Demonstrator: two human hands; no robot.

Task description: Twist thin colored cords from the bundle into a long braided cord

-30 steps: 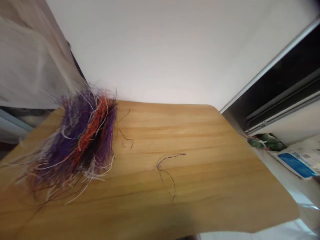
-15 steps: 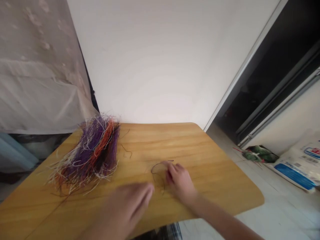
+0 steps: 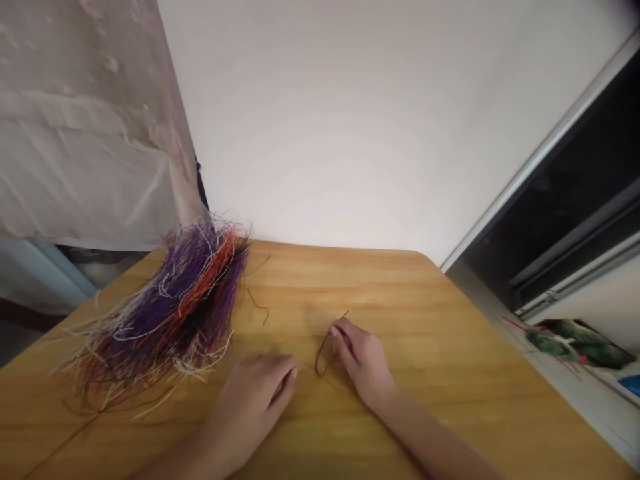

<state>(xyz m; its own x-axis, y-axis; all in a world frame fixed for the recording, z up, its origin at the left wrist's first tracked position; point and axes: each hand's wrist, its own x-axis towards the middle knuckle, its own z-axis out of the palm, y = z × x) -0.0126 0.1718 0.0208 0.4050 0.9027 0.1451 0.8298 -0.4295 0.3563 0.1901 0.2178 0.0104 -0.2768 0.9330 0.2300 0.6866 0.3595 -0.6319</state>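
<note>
My right hand (image 3: 361,357) is closed in a pinch on a thin dark strand (image 3: 318,357) over the middle of the table. The strand curves down in a loop on the left of the fingers, and its short tip pokes up past them. Left of it, my left hand (image 3: 263,387) is closed, thumb against the curled fingers; whatever it may hold is hidden. A large loose bundle of strands (image 3: 185,300), purple, orange, black and cream, lies to the left beyond my left hand.
Stray dark strands (image 3: 259,307) lie beside the bundle on the wooden table (image 3: 340,273). A white wall (image 3: 320,133) rises behind it. Pale cloth (image 3: 85,167) hangs at the left. Green bundles (image 3: 575,340) sit on the floor at right.
The view has turned and shifted slightly, so the bundle looks nearer. Both hands, blurred before, are now steadier, and my right hand still pinches the dark strand.
</note>
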